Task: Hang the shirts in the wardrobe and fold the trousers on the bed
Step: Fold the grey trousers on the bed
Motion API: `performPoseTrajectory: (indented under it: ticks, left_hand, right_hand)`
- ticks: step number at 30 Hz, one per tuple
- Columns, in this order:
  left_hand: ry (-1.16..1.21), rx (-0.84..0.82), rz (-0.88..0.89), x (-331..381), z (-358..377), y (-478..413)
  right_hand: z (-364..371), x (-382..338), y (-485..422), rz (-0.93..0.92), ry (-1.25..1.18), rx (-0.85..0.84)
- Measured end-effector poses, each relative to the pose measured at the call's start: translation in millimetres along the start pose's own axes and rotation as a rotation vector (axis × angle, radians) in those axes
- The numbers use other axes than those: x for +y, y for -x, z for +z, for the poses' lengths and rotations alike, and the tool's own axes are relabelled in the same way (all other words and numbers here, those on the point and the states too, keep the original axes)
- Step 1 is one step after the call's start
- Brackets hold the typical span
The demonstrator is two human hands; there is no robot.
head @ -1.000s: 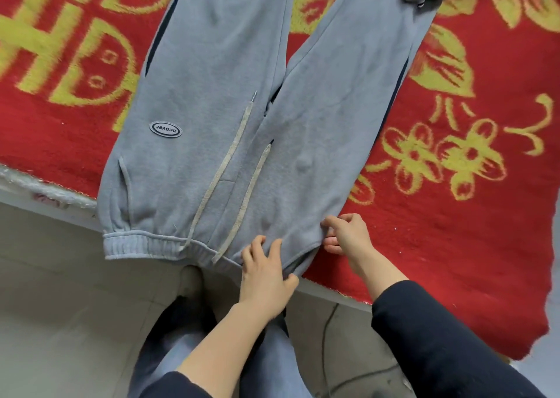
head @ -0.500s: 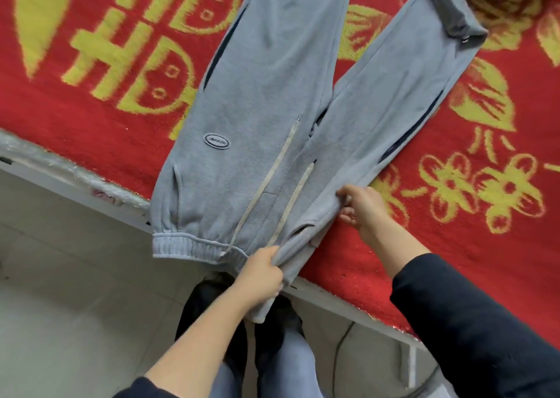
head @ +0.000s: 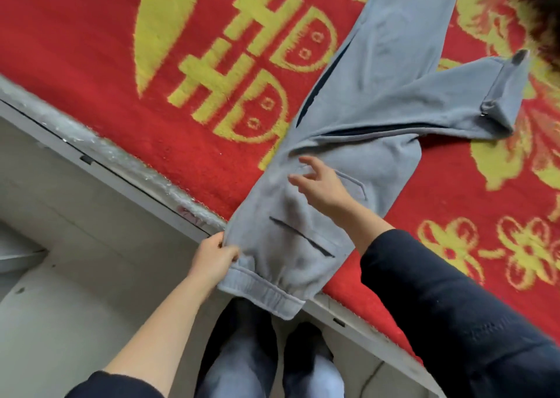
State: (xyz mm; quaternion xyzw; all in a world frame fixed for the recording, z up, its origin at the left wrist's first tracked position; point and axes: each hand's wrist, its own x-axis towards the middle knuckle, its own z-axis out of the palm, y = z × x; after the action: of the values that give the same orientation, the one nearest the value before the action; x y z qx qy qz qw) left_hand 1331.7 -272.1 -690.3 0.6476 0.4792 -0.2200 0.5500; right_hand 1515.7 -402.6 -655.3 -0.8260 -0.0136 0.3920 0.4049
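At bed edge [head: 127, 159], left grip [head: 212, 258] pinches trousers [head: 372, 94]

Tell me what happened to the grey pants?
The grey fleece trousers got folded lengthwise, right half flipped over the left. The right hand let go and opened; the left hand grips the waistband corner. They still lie on the red-and-yellow blanket.

Open red blanket [head: 106, 64] left of trousers [head: 363, 100]; dark object [head: 542, 9], blurred, blocks far right corner.
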Motion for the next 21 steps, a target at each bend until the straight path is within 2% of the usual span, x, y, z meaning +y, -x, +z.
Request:
performPoseTrajectory:
  ticks: [3, 5, 9, 11, 13, 15, 17, 19, 21]
  left_hand:
    - [-0.164, 0.047, -0.002, -19.3, -4.8, -9.6]
    - [-0.098, 0.003, -0.029, -16.9, -0.5, -8.6]
    - [0.027, -0.136, -0.077, -17.3, 6.1, -11.7]
    - [0.082, -0.328, -0.086, -17.0, -2.6, -14.8]
    - [-0.003, -0.55, -0.102, -13.5, -19.2, -22.1]
    - [-0.23, -0.629, -0.113, -5.8, -36.1, -34.3]
    - [-0.497, -0.555, -0.077, 7.6, -43.3, -48.7]
    - [-0.772, -0.395, 0.012, 28.9, -39.4, -56.7]
    - [-0.918, -0.205, 0.125, 60.2, -29.6, -55.0]
  right_hand:
    - [18.1, 17.2, -2.4, 0.064, 0.388, -0.097]
    - [23.4, 23.7, 0.2, 0.041, 0.517, -0.122]
    - [24.2, 31.0, 0.1, 0.014, 0.553, -0.135]
    - [22.1, 31.7, -0.1, 0.019, 0.536, -0.13]
    - [18.2, 32.7, -2.7, 0.036, 0.502, -0.123]
    - [13.3, 34.3, -5.0, 0.081, 0.433, -0.129]
    - [4.8, 35.6, -8.5, 0.125, 0.327, -0.109]
    - [-10.6, 35.4, -14.3, 0.145, 0.211, -0.024]
    - [-33.5, 36.0, -23.5, 0.158, 0.109, 0.108]
